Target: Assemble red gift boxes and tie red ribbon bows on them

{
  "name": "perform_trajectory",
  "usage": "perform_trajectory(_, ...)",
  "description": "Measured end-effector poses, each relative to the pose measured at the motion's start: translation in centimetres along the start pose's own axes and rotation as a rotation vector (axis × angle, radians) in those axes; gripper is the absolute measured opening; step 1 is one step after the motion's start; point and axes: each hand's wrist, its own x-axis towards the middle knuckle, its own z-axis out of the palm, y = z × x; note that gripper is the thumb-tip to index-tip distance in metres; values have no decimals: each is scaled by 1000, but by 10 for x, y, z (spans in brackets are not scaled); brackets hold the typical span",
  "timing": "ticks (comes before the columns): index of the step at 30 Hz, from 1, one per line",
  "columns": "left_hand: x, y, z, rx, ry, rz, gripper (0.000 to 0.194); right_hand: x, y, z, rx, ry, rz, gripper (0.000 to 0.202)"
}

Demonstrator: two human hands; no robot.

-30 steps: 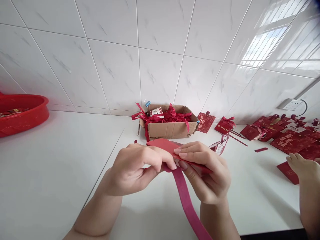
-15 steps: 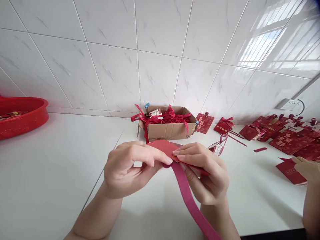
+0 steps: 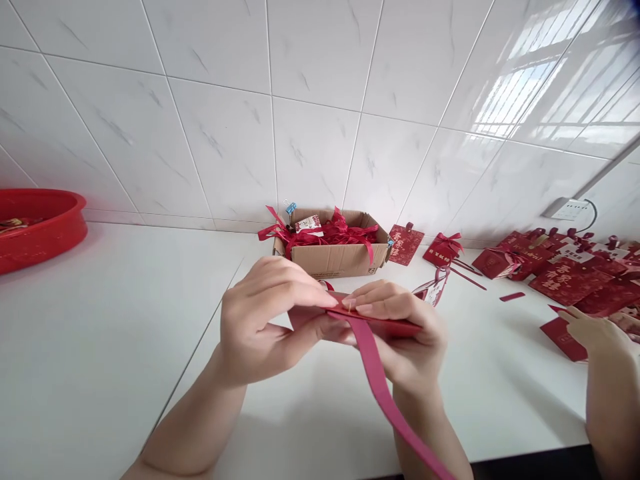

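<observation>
A folded red paper piece (image 3: 395, 327) is held above the white table between both hands. My left hand (image 3: 277, 320) pinches its left part, thumb below and fingers on top. On its right side my right hand (image 3: 407, 333) grips it, fingertips pressing the upper face and thumb underneath. A long dark pink ribbon (image 3: 380, 387) comes out between the fingertips of both hands and hangs down toward the bottom edge. The underside of the paper is mostly hidden by the fingers.
Behind the hands stands a cardboard box (image 3: 340, 260) of red ribbons. A red basin (image 3: 60, 230) is at the far left. Red bags (image 3: 570, 283) crowd the right, where another person's hand (image 3: 597, 333) touches a red box (image 3: 565, 339). A power socket (image 3: 567, 209) is on the wall.
The red paper has tilted and its raised red flap now lies lower. My left hand has turned with its fingers further over the top. The other person's hand has moved left in view.
</observation>
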Motion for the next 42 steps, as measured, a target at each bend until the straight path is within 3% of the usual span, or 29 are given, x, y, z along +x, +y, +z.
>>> perform_trajectory(3,4,0,4,-182,-70,-336,12,1,6,-1,43,45,165,22)
perform_trajectory(7,8,-12,13,-390,-115,-721,25,7,19,-6,-23,58,330,18)
perform_trajectory(12,9,-38,25,-671,-124,-920,35,9,36,-11,18,38,538,19)
perform_trajectory(18,9,-55,30,-829,-166,-1132,41,9,48,-15,66,27,633,23)
perform_trajectory(21,9,-55,28,-822,-187,-1072,36,10,49,-16,75,35,652,24)
perform_trajectory(23,10,-52,26,-737,-170,-924,28,10,48,-14,29,28,652,24)
perform_trajectory(25,10,-49,22,-570,-46,-697,19,9,47,-12,-65,-4,624,21)
perform_trajectory(28,11,-49,13,-211,195,-251,13,8,45,-8,-200,-90,560,15)
perform_trajectory(30,11,-53,7,33,202,8,19,7,43,-7,-236,-150,537,12)
perform_trajectory(32,12,-58,1,191,82,131,21,7,41,-6,-248,-211,525,11)
perform_trajectory(36,10,-64,-4,199,-62,81,22,6,38,-6,-269,-296,448,8)
perform_trajectory(39,8,-60,-4,46,-85,-187,22,5,37,-5,-324,-283,281,5)
perform_trajectory(42,7,-51,-4,-83,-178,-441,20,4,36,-5,-402,-265,93,5)
